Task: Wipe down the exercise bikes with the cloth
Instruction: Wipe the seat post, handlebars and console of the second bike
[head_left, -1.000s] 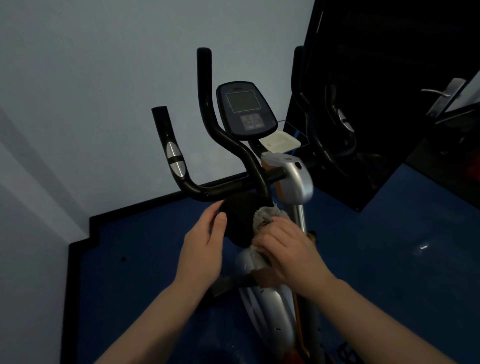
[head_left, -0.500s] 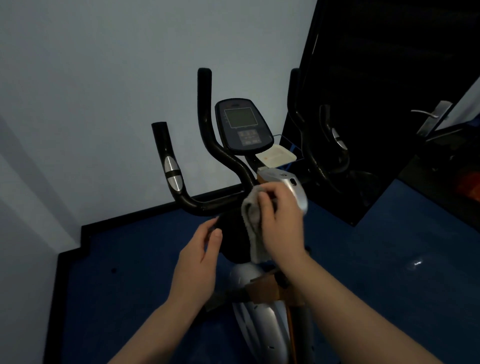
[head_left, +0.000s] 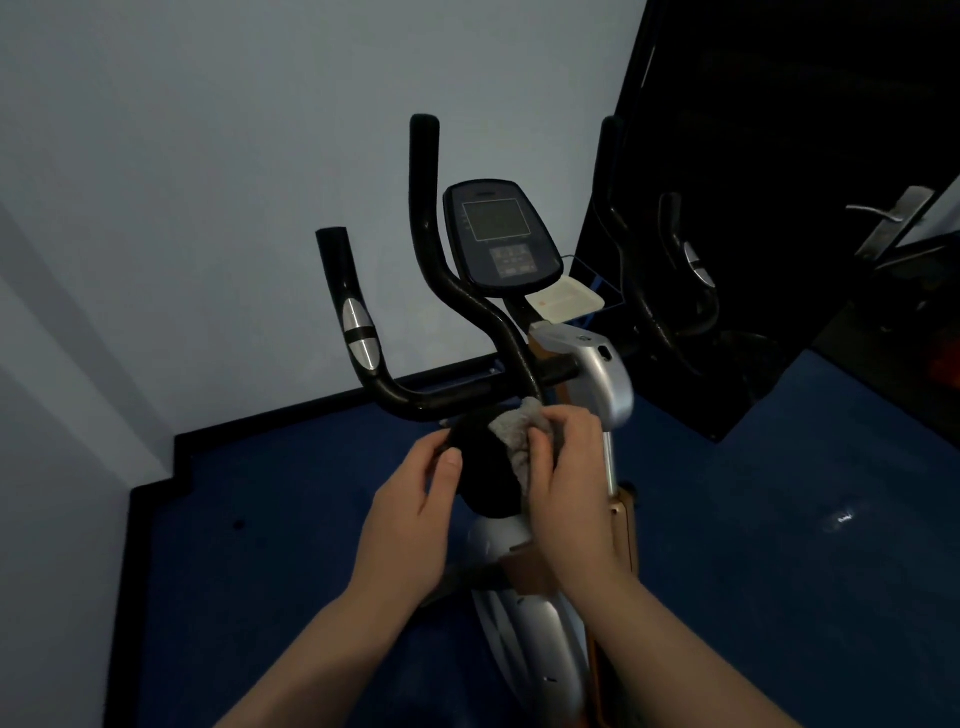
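- Both hands are working at the black round part (head_left: 480, 470) just under the handlebar joint. Left hand (head_left: 410, 525) is cupping its left edge, fingers curled round the rim, thumb lying along the front; looks like it's steadying it.
- Right hand (head_left: 569, 486) is pinching the cloth (head_left: 511, 439), fingers curled over it, pressing it vs. the black part's upper right side. Cloth is pale grey, bunched, partly hidden under the fingers.
- Below the hands, the exercise bike's silver body (head_left: 524, 618) w/ orange trim is running down out of view. Can't tell if wiped yet; too dim to see dust or streaks.
- Just behind the hands: silver post housing (head_left: 597, 369), then the black handlebars (head_left: 441, 312) w/ a silver pulse sensor (head_left: 357, 332) on the left grip.
- Further up: console (head_left: 501, 236), screen dark. A small white tray (head_left: 563, 301) is sitting just behind its lower right.
- Far right, well apart: dark shape w/ another handlebar outline (head_left: 675, 280), poss. a 2nd bike or a mirror image; can't tell which.
- Progress, as a guess: early to mid. Wiping is happening at the centre joint only. Handlebars, console, body, seat (not in view) and any other bike prob. still left.
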